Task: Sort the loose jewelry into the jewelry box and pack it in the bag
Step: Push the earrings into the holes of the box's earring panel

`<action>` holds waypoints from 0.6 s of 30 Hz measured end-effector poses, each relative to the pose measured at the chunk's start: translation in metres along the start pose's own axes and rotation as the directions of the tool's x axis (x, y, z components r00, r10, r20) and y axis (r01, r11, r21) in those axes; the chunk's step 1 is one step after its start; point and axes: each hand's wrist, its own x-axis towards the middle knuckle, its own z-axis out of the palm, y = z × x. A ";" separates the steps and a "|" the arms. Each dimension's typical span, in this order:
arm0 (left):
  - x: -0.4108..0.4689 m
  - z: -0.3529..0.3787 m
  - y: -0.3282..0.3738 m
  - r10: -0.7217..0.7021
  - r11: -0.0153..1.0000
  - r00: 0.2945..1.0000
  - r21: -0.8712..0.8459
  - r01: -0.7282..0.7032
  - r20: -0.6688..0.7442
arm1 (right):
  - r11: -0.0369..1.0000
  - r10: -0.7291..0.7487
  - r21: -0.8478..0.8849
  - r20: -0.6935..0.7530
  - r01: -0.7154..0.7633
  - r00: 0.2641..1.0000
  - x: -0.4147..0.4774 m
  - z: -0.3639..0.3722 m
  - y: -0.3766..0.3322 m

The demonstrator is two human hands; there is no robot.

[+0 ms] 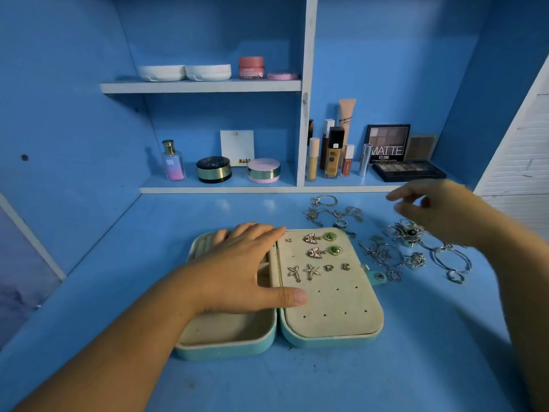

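Note:
An open teal jewelry box (326, 337) with cream lining lies on the blue desk. Its right panel holds several earrings (322, 252): leaf-shaped, green-stone, starfish and small hoop pairs. My left hand (246, 269) rests flat on the left half of the box, fingers straight, thumb reaching onto the right panel. Loose silver jewelry (410, 251), rings and bracelets, is scattered on the desk to the right of the box. My right hand (439, 209) hovers above that pile, blurred, fingers loosely spread and holding nothing that I can see. No bag is in view.
Shelves behind the desk carry cosmetics: a perfume bottle (172, 160), powder jars (213, 169), foundation bottles (332, 153) and eyeshadow palettes (408, 171). A white slatted panel (523, 162) stands at the right. More silver pieces (332, 211) lie behind the box.

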 end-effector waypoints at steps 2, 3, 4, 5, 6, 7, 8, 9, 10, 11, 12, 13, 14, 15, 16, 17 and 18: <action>0.000 0.000 0.000 0.001 1.000 1.000 -0.007 -0.001 -0.008 | 0.995 0.074 -0.066 -0.007 -0.074 0.997 0.001 -0.009 0.015; 0.000 0.000 0.000 0.002 1.000 1.000 -0.014 -0.002 -0.013 | 0.991 0.107 -0.086 0.028 -0.104 0.994 0.001 -0.010 0.018; 0.000 -0.001 0.000 0.002 1.000 1.000 -0.022 -0.003 -0.017 | 0.987 0.133 -0.103 0.071 -0.126 0.989 0.001 -0.010 0.019; 0.000 -0.001 -0.001 0.001 1.000 1.000 -0.030 -0.001 -0.020 | 0.983 0.148 -0.123 0.109 -0.134 0.983 0.001 -0.009 0.019; -0.001 -0.001 -0.001 -0.001 0.999 1.000 -0.035 0.000 -0.021 | 0.982 0.152 -0.136 0.138 -0.133 0.979 0.001 -0.007 0.017; -0.001 -0.001 0.000 -0.001 0.999 1.000 -0.039 0.001 -0.023 | 0.980 0.154 -0.148 0.156 -0.131 0.976 0.001 -0.005 0.015; -0.001 -0.002 0.000 -0.001 0.999 1.000 -0.040 0.000 -0.025 | 0.979 0.152 -0.163 0.165 -0.125 0.975 0.000 -0.003 0.012; -0.001 -0.002 0.000 -0.001 0.999 1.000 -0.039 0.000 -0.027 | 0.975 0.152 -0.187 0.168 -0.120 0.974 0.000 -0.001 0.010; -0.001 -0.002 0.000 -0.002 0.999 1.000 -0.041 0.001 -0.029 | 0.970 0.154 -0.214 0.169 -0.116 0.973 0.000 0.001 0.008; -0.002 -0.002 0.001 -0.003 0.999 1.000 -0.047 0.001 -0.031 | 0.965 0.157 -0.237 0.172 -0.114 0.973 0.001 0.004 0.006; -0.002 -0.002 0.001 -0.003 0.999 0.999 -0.055 0.001 -0.033 | 0.959 0.161 -0.258 0.172 -0.113 0.972 0.001 0.006 0.005; -0.002 -0.003 0.001 -0.003 0.998 0.999 -0.060 0.001 -0.034 | 0.954 0.168 -0.276 0.170 -0.117 0.971 0.001 0.008 0.003; -0.002 -0.003 0.002 -0.005 0.998 0.999 -0.064 0.003 -0.034 | 0.949 0.176 -0.289 0.167 -0.123 0.970 0.002 0.011 0.002; -0.002 -0.003 0.002 -0.007 0.998 0.999 -0.066 0.005 -0.032 | 0.946 0.183 -0.299 0.162 -0.129 0.970 0.002 0.013 0.001; -0.002 -0.003 0.003 -0.009 0.998 0.999 -0.067 0.007 -0.032 | 0.940 0.188 -0.315 0.158 -0.131 0.969 0.002 0.015 -0.001; -0.002 -0.003 0.003 -0.009 0.998 0.999 -0.065 0.006 -0.034 | 0.932 0.192 -0.338 0.156 -0.130 0.969 0.003 0.018 -0.002; -0.002 -0.003 0.003 -0.007 0.998 0.999 -0.062 0.005 -0.039 | 0.922 0.196 -0.364 0.154 -0.129 0.968 0.003 0.020 -0.003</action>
